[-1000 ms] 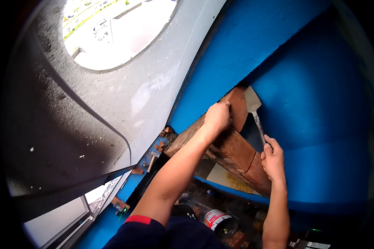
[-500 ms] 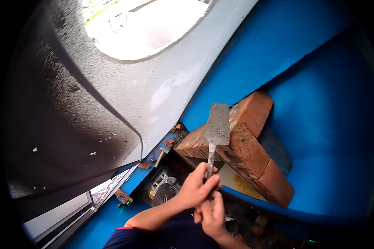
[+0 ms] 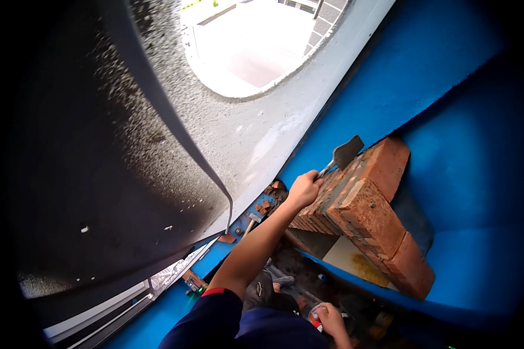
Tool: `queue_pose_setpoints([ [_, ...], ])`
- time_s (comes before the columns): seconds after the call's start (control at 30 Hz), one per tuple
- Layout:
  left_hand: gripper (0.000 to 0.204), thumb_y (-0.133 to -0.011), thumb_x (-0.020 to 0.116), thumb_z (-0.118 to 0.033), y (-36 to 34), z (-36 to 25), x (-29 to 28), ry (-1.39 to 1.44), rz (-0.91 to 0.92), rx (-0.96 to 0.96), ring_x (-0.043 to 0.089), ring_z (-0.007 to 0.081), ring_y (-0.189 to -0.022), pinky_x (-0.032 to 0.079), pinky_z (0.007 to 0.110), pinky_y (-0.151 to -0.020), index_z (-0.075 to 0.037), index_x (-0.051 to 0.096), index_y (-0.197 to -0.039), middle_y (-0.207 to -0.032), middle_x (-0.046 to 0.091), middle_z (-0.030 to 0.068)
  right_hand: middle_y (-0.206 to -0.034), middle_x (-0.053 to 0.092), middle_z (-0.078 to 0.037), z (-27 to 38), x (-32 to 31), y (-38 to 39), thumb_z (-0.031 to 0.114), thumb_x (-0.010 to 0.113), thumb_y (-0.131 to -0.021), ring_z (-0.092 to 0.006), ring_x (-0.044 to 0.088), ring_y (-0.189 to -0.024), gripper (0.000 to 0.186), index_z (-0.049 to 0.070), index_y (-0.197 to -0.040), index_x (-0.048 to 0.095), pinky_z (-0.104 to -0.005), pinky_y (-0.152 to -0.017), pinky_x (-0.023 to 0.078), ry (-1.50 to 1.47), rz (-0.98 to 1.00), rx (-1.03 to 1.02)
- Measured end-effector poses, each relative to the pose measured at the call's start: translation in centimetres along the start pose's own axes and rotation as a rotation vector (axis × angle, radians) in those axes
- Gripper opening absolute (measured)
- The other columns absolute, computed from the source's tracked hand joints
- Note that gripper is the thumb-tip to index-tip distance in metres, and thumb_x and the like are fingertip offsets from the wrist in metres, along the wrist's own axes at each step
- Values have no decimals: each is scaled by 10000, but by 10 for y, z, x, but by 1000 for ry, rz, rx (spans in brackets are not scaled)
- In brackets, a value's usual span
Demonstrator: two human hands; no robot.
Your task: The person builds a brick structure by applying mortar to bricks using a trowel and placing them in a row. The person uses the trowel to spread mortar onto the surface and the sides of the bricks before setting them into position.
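My left hand [image 3: 306, 189] wrapped round one trowel [image 3: 346, 155], beside brickwork [image 3: 369, 203], my right hand [image 3: 332, 320] low, grip I cannot tell

bricks [image 3: 374, 205]: orange-red | trowel blade [image 3: 348, 152]: grey | wall [image 3: 477, 174]: blue | sleeve [image 3: 206, 319]: navy, red-trimmed

Daylight glared white through the oval opening [image 3: 244, 55]; the grey panel [image 3: 215, 116] darkened leftward, and black vignetting swallowed the corners.

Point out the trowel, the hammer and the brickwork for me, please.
Trowel [image 3: 348, 152], head view, on the blade.
Hammer [image 3: 249, 227], head view, on the handle.
Brickwork [image 3: 374, 214], head view, on a brick's face.
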State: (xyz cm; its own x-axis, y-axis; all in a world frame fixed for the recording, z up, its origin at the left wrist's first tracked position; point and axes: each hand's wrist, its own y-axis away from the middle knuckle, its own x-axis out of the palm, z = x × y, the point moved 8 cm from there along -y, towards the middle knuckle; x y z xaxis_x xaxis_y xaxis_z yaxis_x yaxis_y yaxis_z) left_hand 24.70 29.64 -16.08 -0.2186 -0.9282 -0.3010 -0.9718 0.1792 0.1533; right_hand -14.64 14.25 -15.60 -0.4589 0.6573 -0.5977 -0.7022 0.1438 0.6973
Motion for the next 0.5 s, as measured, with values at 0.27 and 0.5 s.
queue_pose_setpoints([
  [0.27, 233, -863, 606, -183, 1, -2, 33, 124, 6, 110, 551, 330, -723, 434, 393, -682, 32, 564, -943, -784, 568, 220, -771, 638, -115, -311, 98, 42, 138, 542, -905, -248, 659, -605, 146, 39, -1008, 575, -319, -497, 528, -830, -167, 538],
  [0.5, 169, -865, 604, -152, 48, 28, 1, 156, 181, 47, 459, 135, -686, 410, 305, -639, 1, 557, -919, -694, 498, 63, -764, 633, -112, -315, 132, 73, 143, 531, -915, -244, 658, -604, 147, 40, -1012, 572, -327, -501, 535, -900, -171, 718],
])
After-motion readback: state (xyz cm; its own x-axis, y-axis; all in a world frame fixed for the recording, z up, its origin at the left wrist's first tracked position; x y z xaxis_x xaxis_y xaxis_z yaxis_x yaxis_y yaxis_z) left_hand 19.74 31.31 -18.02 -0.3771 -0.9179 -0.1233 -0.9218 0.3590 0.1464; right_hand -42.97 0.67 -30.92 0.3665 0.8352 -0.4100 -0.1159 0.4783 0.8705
